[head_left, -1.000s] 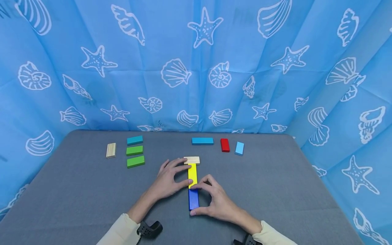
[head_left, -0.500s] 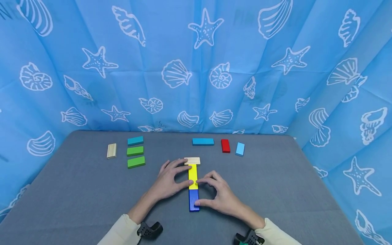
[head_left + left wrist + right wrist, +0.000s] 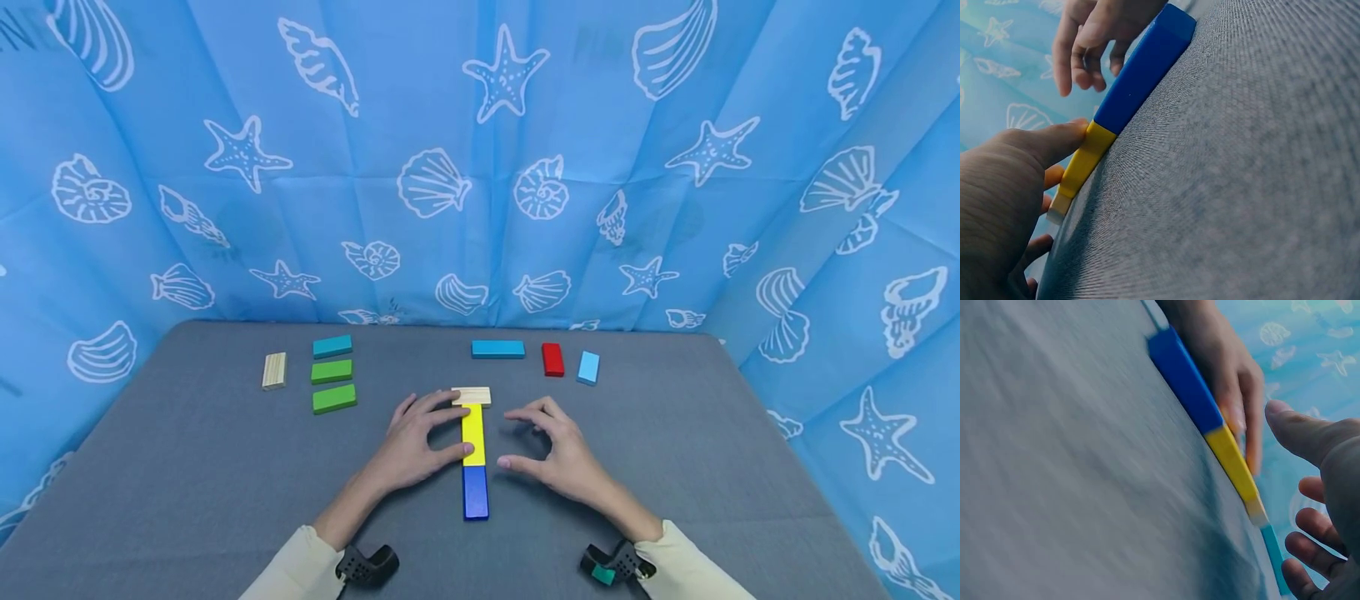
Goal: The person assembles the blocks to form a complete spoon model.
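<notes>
Head view: at centre, the left hand spreads relaxed fingers, touching the yellow block and the wooden block across its upper end. The blue block adjoins its lower end. Right of them, the right hand is loosely bent, holding nothing. On the curtain, an N is readable at upper left.

Left wrist view: at left, the thumb touches the yellow block near the blue joint.

Right wrist view: at right, the right hand's fingers stand apart from the blocks.
</notes>
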Demonstrator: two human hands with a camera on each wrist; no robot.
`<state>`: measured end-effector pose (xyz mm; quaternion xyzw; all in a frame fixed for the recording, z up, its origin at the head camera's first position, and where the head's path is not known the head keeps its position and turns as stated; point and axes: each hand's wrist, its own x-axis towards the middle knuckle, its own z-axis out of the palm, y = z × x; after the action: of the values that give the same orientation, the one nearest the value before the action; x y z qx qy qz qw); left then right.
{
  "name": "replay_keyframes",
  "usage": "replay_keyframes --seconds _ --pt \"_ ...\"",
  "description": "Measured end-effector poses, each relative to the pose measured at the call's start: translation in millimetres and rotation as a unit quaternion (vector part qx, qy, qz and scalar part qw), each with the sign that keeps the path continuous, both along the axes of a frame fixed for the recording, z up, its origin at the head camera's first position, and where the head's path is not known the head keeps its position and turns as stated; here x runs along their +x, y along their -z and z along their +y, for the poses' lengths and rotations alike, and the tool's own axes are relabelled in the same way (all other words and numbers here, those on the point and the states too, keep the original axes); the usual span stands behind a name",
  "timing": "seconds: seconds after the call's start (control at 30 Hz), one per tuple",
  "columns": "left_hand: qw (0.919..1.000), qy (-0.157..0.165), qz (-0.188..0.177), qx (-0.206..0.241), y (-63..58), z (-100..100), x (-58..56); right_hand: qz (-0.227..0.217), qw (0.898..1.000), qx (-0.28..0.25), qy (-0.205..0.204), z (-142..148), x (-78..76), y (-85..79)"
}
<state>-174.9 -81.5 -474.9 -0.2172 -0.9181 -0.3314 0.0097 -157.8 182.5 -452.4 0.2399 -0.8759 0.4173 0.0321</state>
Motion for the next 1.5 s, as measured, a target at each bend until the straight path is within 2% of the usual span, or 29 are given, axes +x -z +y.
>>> replay_keyframes --seconds 0.33,0.6,0.8,1.07,1.33,1.5 --pt "0.9999 0.0 0.003 0.011 0.5 -0.2 -0.8 0.047 0.996 -0.028 0.07 34.4 -34.1 -5.0" --pt "0.9999 0.003 0.004 0.013 2.5 -0.3 -0.3 0.036 0.99 -0.039 0.132 64.5 -59.3 -5.2" --pt "0.9999 0.004 0.006 0.013 2.9 -0.6 -0.3 0.049 0.981 -0.047 0.181 82.9 -76.2 4.2" --pt "0.9998 0.006 0.008 0.015 1.8 -0.4 -0.5 0.04 0.978 0.002 0.207 100.4 -85.7 17.6" --pt "0.9999 0.005 0.004 0.013 1.2 0.0 -0.2 0.001 0.978 0.063 0.2 103.6 -87.1 18.0" --pt "0.9999 0.006 0.003 0.015 0.7 -0.4 0.2 -0.009 0.977 0.084 0.195 102.4 -87.9 19.7"
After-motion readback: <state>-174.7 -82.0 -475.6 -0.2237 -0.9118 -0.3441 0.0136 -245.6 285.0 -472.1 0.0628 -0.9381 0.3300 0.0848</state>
